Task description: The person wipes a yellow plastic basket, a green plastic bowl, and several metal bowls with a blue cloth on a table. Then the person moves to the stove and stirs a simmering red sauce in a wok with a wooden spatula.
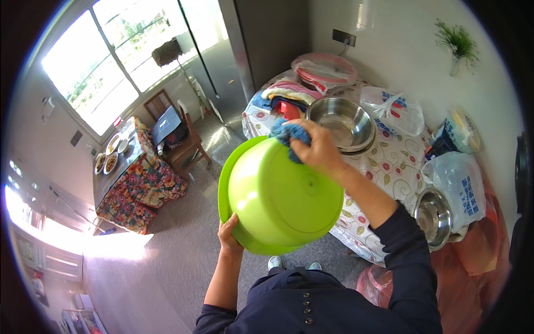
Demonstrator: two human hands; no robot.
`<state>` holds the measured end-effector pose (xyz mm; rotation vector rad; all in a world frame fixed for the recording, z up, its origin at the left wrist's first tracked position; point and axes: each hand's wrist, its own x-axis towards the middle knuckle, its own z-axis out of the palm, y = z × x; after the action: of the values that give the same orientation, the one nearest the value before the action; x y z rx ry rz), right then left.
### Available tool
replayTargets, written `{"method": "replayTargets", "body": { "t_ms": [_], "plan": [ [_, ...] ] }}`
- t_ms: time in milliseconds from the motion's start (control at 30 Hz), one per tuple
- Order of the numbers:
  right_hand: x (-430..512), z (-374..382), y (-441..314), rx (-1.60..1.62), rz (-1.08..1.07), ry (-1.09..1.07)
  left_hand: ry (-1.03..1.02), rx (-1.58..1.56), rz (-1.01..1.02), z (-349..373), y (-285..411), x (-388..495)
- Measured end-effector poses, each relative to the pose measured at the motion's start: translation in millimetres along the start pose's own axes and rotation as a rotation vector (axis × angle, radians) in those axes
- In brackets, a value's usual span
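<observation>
A lime-green plastic basin [288, 192] is held up in front of me, tilted, with its round underside facing me. My left hand [230, 236] grips the rim at the lower left, thumb on the outside. In my right hand [317, 146] is a bunched blue cloth [290, 135], pressed against the upper edge of the basin's bottom. Just beyond that hand, a stack of stainless steel bowls [342, 121] stands on the table with a flower-patterned cloth [388, 167]. Folded towels [292, 92] lie to the left of the bowls. The basin's inside is hidden.
Plastic bags [392, 110] and another steel bowl [434, 219] rest along the table's right side. Red plastic [471, 267] covers something at the lower right. Across the floor are a wooden chair [192, 154] and a second table with a floral cloth [137, 188] bearing dishes of food.
</observation>
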<state>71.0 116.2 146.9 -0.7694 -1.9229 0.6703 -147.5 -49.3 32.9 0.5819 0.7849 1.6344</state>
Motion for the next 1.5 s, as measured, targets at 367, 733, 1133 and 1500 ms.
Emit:
{"method": "replayTargets", "body": {
  "t_ms": [367, 733, 1133, 1500],
  "plan": [
    [-24, 25, -28, 0.122, -0.130, -0.102, -0.097, 0.072, -0.046, 1, 1, -4],
    [-102, -40, 120, 0.056, 0.619, 0.123, 0.115, -0.285, -0.045, -31, -7, 13],
    [-126, 81, 12, 0.151, 0.368, 0.780, 0.111, -0.339, 0.014, 36, -30, 56],
    [-36, 77, -46, -0.670, -0.364, -0.001, 0.030, -0.048, 0.089, 51, -37, 54]
  ]
}}
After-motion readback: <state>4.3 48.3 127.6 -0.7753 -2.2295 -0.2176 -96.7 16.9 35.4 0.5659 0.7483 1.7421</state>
